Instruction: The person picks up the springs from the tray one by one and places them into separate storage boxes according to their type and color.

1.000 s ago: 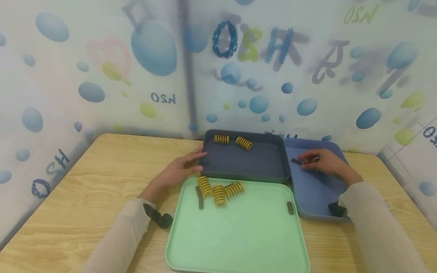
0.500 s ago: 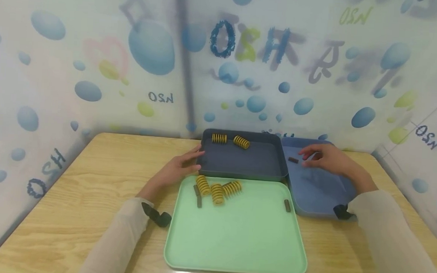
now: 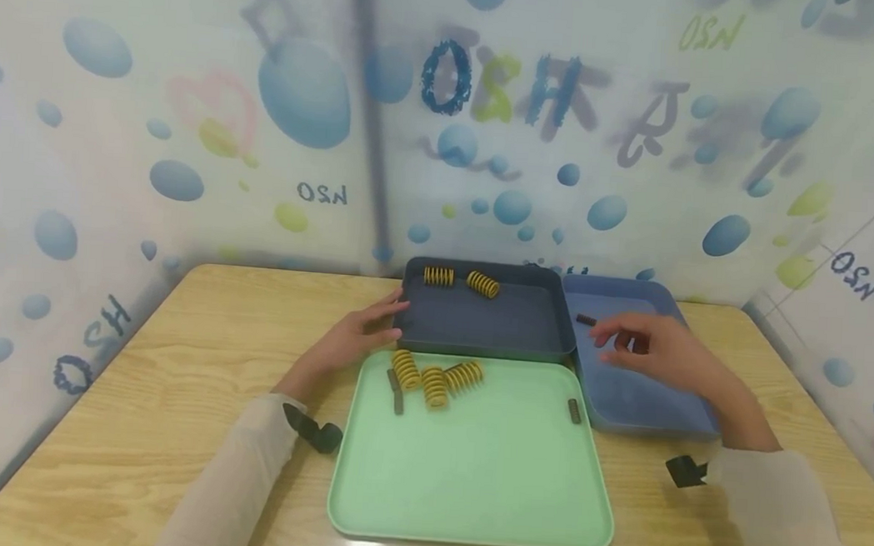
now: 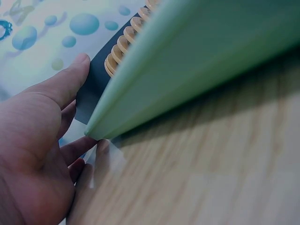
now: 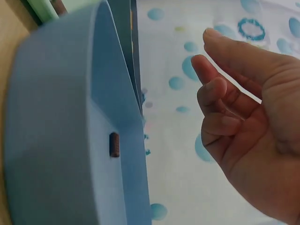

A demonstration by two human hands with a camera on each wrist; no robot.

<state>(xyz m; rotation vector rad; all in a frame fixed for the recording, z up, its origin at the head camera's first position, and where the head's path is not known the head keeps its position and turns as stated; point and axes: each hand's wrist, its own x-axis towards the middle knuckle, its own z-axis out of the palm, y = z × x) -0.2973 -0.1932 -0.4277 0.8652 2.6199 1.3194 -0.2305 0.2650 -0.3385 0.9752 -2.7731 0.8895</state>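
My left hand (image 3: pixel 358 335) rests with relaxed fingers against the left wall of the dark blue tray (image 3: pixel 478 342), holding nothing; the left wrist view shows its thumb (image 4: pixel 65 82) by that tray's corner. My right hand (image 3: pixel 646 348) hovers empty, fingers loosely bent, over the light blue tray (image 3: pixel 624 401). A small dark spring (image 3: pixel 587 320) lies in that tray, also seen in the right wrist view as a dark spring (image 5: pixel 114 144). Two yellow springs (image 3: pixel 461 280) lie at the back of the dark tray. Three yellow springs (image 3: pixel 434 379) sit on the green tray (image 3: pixel 469 492).
Two small dark springs, one at the left (image 3: pixel 397 392) and one at the right (image 3: pixel 575 411), lie on the green tray. The trays stand on a wooden table (image 3: pixel 137 388) enclosed by bubble-patterned curtain walls (image 3: pixel 191 124). Black wrist straps (image 3: pixel 314 432) show at both sleeves.
My right hand let go of the small dark spring, which now lies in the light blue tray, and drew back toward me. The left hand stayed put.
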